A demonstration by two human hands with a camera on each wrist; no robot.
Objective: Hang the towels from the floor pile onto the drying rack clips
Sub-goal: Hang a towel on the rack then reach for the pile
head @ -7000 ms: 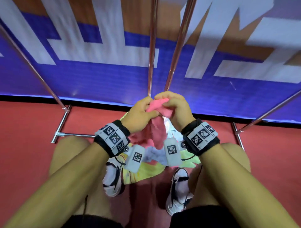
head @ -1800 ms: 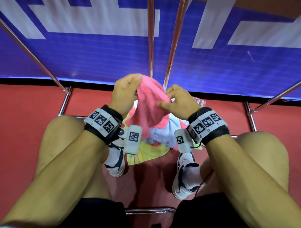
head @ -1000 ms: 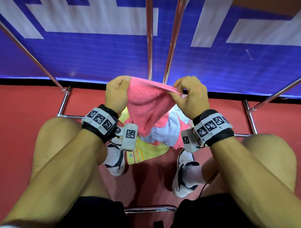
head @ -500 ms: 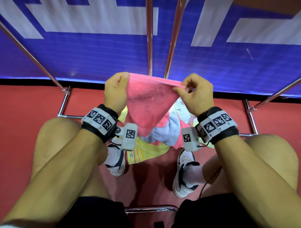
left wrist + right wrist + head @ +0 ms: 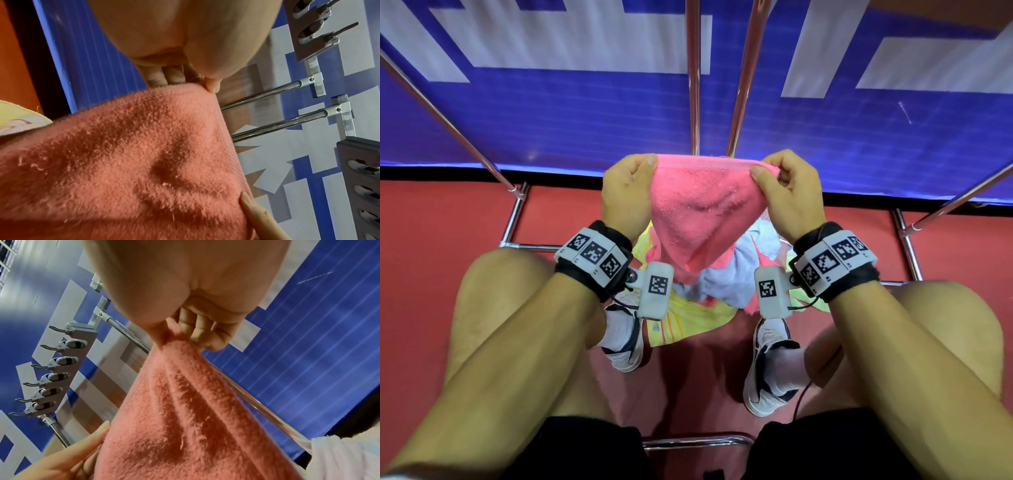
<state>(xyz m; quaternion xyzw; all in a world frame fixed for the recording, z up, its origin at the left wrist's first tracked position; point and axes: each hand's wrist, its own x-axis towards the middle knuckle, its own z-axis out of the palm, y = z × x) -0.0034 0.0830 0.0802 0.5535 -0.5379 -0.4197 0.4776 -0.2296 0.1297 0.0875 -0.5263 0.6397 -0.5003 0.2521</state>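
A pink towel [image 5: 698, 209] hangs stretched between my hands above the floor pile [image 5: 719, 291]. My left hand [image 5: 628, 192] pinches its left top corner between thumb and curled fingers. My right hand [image 5: 786, 190] pinches the right top corner the same way. Its top hem runs taut and level; the rest droops to a point. The left wrist view shows the pink towel [image 5: 127, 162] filling the frame, and the right wrist view shows the pink towel [image 5: 195, 418] too. A grey clip bar [image 5: 53, 374] of the drying rack sits high up; more clips [image 5: 312, 27] show in the left wrist view.
The pile on the red floor holds pale blue, yellow and pink cloths between my two shoes [image 5: 767, 370]. Chrome rack poles [image 5: 693, 75] rise just behind the towel, with slanted legs [image 5: 448, 120] left and right. A blue and white banner [image 5: 551, 120] stands behind.
My hands have drawn apart and pulled the pink towel from a bunched lump into a flat, taut spread. Both hands rose slightly.
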